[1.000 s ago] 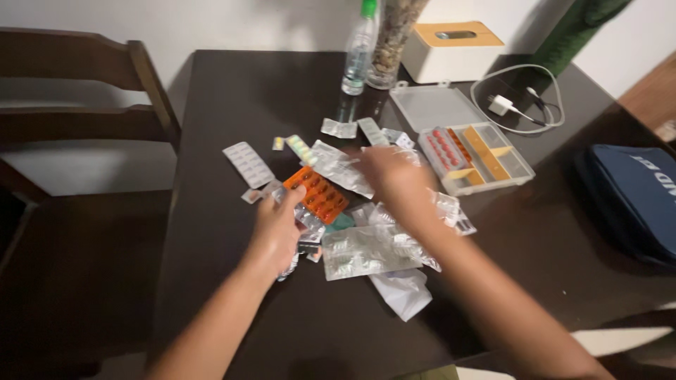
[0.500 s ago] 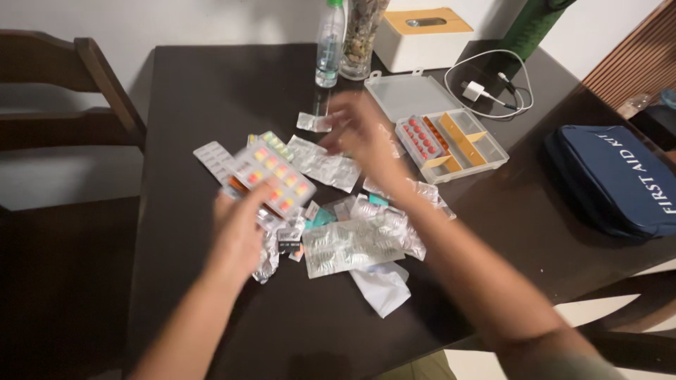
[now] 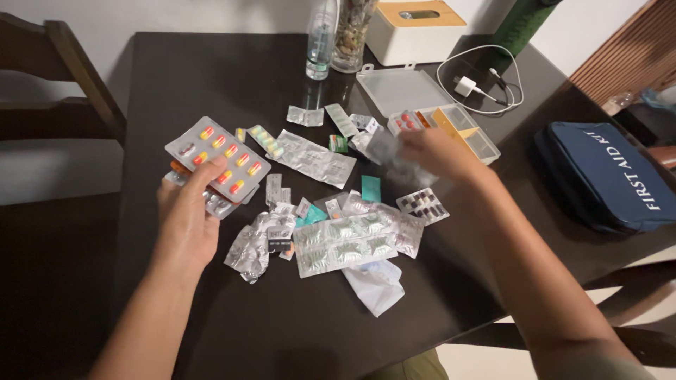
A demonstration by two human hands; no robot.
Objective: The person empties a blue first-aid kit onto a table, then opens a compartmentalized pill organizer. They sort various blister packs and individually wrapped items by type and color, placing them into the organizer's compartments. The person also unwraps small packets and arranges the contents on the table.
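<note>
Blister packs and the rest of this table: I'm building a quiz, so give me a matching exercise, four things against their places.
1. blister pack with red-and-yellow capsules
2. charger with cable
3. blue pouch
4. clear bottle

a. far edge of the table
b. right edge
c. in the left hand
d. behind the pill box

Pairs: 1-c, 2-d, 3-b, 4-a

Dark table (image 3: pixel 211 77), scattered blister packs (image 3: pixel 341 243), pill organiser (image 3: pixel 465 130), blue pouch (image 3: pixel 609 176)

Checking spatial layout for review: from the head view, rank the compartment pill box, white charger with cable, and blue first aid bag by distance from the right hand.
1. Compartment pill box, right beside the right hand.
2. White charger, behind it.
3. Blue first aid bag, far right edge.
</note>
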